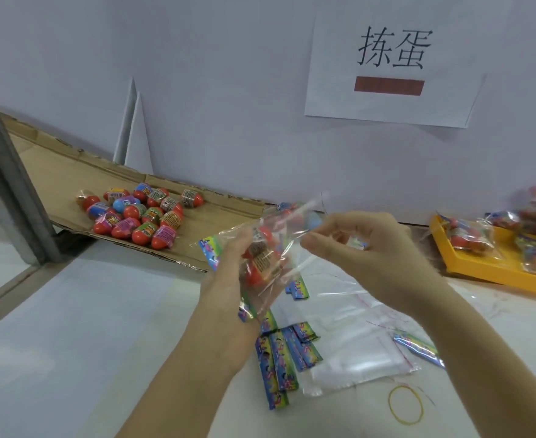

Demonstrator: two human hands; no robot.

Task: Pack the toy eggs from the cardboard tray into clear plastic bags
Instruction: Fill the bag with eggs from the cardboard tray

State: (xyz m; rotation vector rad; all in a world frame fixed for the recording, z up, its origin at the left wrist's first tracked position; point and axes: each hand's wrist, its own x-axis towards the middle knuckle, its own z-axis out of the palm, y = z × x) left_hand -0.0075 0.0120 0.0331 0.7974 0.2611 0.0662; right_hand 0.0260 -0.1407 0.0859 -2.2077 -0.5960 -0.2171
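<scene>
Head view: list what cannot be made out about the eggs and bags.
1. Head view: the egg count in the clear plastic bag is hidden by the left hand and glare.
2. Head view: the yellow plastic tray of filled bags is cut off by the right edge.
3. Head view: labels on the red and blue toy eggs on the brown cardboard tray are too small to read.

White table, cardboard tray, yellow tray, bags

We find the white tabletop open along its near left. A grey metal post bars the left edge. A flat brown cardboard tray fills the far left, a yellow plastic tray the right edge, and a stack of clear plastic bags the near middle.
</scene>
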